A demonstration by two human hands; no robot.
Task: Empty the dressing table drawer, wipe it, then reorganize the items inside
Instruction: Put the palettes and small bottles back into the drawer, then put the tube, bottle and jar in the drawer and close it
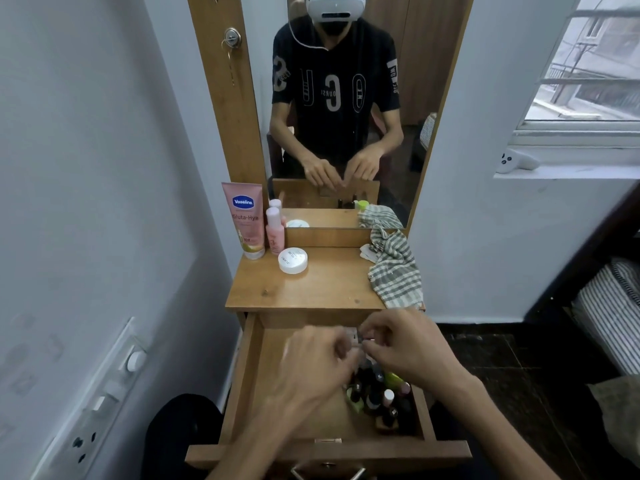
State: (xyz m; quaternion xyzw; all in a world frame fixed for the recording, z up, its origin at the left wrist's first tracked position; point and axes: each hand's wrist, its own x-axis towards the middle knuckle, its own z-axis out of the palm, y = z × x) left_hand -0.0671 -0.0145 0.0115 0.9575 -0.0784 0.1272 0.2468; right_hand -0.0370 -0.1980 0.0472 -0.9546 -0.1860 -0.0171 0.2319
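Right hand (405,344): over the open drawer (249,375), fingertips pinching a small object, identity unclear.
Left hand (311,358): blurred beside it; grip cannot be told.
Small bottles (381,396): clustered in drawer's right side.
Striped cloth (394,271): on tabletop, right.

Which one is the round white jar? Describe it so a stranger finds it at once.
Start at the wooden dressing table top below the mirror. At its back left stand a tall pink Vaseline tube and a small pink bottle. The round white jar sits just in front of them: the only low, flat, white thing there.
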